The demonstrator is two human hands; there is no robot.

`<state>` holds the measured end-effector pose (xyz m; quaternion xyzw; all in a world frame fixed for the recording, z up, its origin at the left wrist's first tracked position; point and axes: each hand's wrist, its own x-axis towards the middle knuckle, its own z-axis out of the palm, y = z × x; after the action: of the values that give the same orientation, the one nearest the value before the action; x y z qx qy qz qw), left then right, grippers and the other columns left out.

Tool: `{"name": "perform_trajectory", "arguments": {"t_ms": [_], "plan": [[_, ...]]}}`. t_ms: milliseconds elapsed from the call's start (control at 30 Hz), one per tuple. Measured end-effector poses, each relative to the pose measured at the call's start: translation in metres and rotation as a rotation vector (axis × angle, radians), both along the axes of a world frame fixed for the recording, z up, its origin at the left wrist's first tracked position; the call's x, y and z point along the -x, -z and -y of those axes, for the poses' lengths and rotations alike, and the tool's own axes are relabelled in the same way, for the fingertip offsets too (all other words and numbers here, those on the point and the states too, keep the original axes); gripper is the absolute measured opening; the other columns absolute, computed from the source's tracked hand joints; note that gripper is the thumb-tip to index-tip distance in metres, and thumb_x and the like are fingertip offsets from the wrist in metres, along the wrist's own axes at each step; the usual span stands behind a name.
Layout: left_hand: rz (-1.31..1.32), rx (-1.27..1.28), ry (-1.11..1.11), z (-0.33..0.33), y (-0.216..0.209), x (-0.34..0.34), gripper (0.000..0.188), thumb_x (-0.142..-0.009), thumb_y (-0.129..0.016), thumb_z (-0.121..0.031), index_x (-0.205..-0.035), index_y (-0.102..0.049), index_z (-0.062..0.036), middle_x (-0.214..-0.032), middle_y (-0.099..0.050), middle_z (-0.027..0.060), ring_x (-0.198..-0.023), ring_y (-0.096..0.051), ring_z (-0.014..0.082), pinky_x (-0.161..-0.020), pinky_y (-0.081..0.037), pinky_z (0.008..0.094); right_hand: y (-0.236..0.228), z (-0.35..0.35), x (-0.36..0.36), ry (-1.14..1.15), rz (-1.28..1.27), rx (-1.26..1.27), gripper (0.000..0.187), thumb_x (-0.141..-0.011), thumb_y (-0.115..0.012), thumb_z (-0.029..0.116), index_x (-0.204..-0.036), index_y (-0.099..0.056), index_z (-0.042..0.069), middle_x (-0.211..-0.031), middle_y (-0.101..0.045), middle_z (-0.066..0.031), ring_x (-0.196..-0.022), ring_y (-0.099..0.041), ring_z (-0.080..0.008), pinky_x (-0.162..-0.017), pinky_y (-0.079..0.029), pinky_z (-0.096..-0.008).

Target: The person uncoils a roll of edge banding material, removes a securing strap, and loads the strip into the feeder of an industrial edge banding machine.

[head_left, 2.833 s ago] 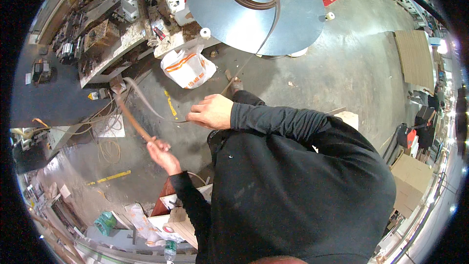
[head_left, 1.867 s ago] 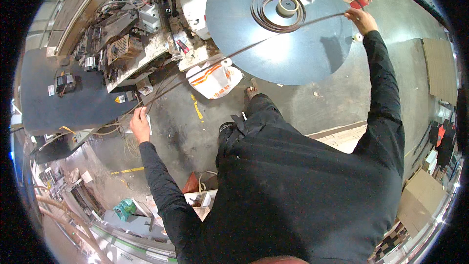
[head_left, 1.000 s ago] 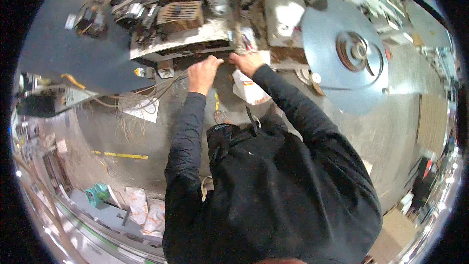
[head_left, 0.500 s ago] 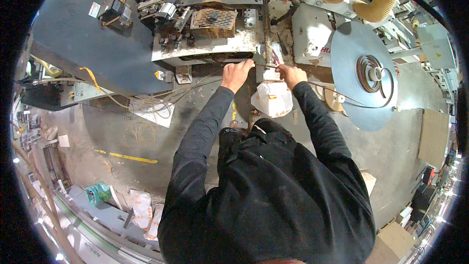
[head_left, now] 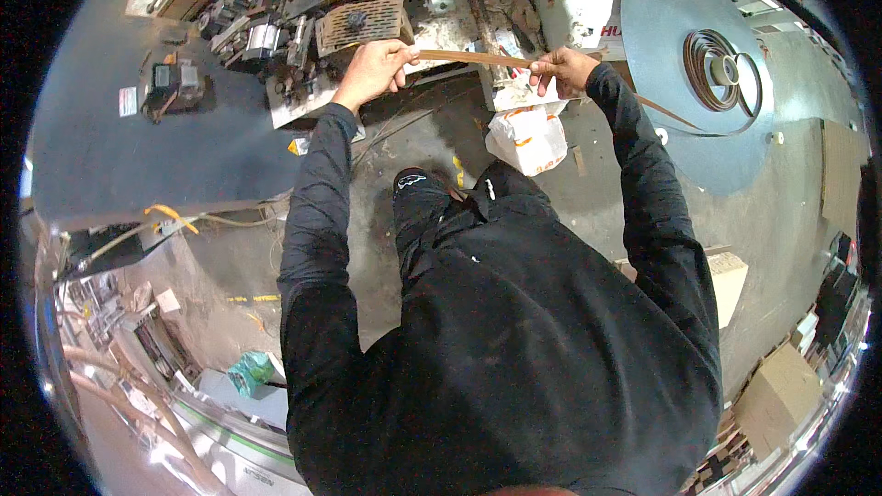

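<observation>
A brown strip of edge banding (head_left: 473, 58) is stretched between my two hands, its flat face turned up. My left hand (head_left: 375, 72) pinches one end, in front of the slotted metal block of a machine. Farther right, my right hand (head_left: 562, 70) grips the same strip between thumb and fingers. From there the band runs on past my right forearm to a loose brown coil (head_left: 707, 72) lying on a large round grey disc (head_left: 675, 0). A white bag with orange print (head_left: 528, 140) is just below my right hand.
The machine, with a slotted block (head_left: 363, 26) and metal mechanisms, stands ahead. To the left is a big dark grey cover (head_left: 165, 165). A yellow-ended hose (head_left: 170, 214) lies beside it. Cardboard boxes (head_left: 776, 400) are at lower right, and a green bag (head_left: 250, 373) at lower left.
My left hand has moved left, away from the right, so a longer stretch of band shows between them. Both hands now sit higher in the picture, and the whole view has shifted.
</observation>
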<state>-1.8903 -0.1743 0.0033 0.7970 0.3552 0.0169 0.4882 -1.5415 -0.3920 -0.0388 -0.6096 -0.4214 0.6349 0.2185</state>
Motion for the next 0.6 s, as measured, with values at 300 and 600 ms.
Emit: {"name": "perform_trajectory", "arguments": {"t_ms": [300, 600], "plan": [[0.044, -0.197, 0.142, -0.093, 0.031, -0.01, 0.027, -0.108, -0.061, -0.031, -0.103, -0.076, -0.0084, -0.065, -0.069, 0.0029, -0.054, -0.065, 0.0129, -0.056, -0.053, 0.0319, 0.016, -0.06, 0.013, 0.06, 0.064, 0.049, 0.044, -0.111, -0.057, 0.043, -0.102, -0.074, 0.003, -0.092, -0.08, -0.0093, -0.08, -0.076, -0.0187, -0.073, -0.062, -0.0335], [0.161, -0.717, 0.205, -0.178, 0.069, -0.001, 0.024, -0.107, -0.06, -0.036, -0.106, -0.067, -0.0136, -0.074, -0.072, 0.0183, -0.072, -0.074, 0.0408, -0.061, -0.056, 0.0536, 0.038, -0.124, 0.051, 0.266, 0.358, -0.086, 0.043, -0.111, -0.057, 0.04, -0.104, -0.077, 0.001, -0.091, -0.081, -0.008, -0.081, -0.078, -0.0154, -0.074, -0.063, -0.0338]]}}
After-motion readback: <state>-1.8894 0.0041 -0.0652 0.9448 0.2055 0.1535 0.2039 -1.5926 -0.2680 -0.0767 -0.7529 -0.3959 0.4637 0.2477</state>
